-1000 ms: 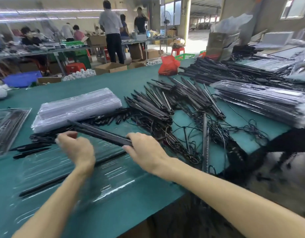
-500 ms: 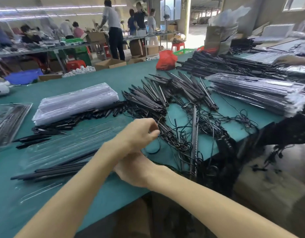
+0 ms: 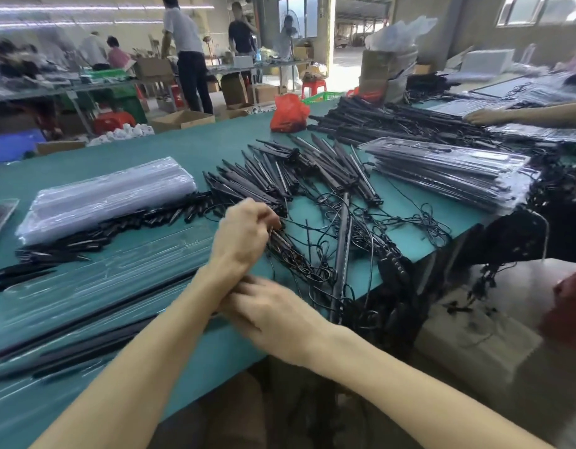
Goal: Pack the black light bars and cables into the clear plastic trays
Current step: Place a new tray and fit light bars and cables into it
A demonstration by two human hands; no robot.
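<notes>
My left hand (image 3: 244,234) reaches across the right wrist to the cables (image 3: 370,234), a tangle that lies at 3 o'clock from it. Its fingers are curled and seem to pinch one thin cable at the edge of the tangle; which one I cannot tell. My right hand (image 3: 273,309) lies under the left forearm, at 6 o'clock from the left hand, fingers pointing to 9 o'clock, toward the near ends of the bars (image 3: 118,340) in the tray (image 3: 85,280). It is blurred, so I cannot tell if it presses a bar end or holds nothing. The tray is at 8 o'clock on the table (image 3: 199,147); the loose bars (image 3: 289,176) are piled at 1 o'clock.

What I fear here: the cables are much knotted, so a pull on one may drag the others with it. A single bar (image 3: 341,254) lies across the tangle and points to the table edge at 5 o'clock; a hard pull could slide it off. My arms are also crossed, so lifting the left one may push the right hand and shift the bars out of their places in the thin tray
</notes>
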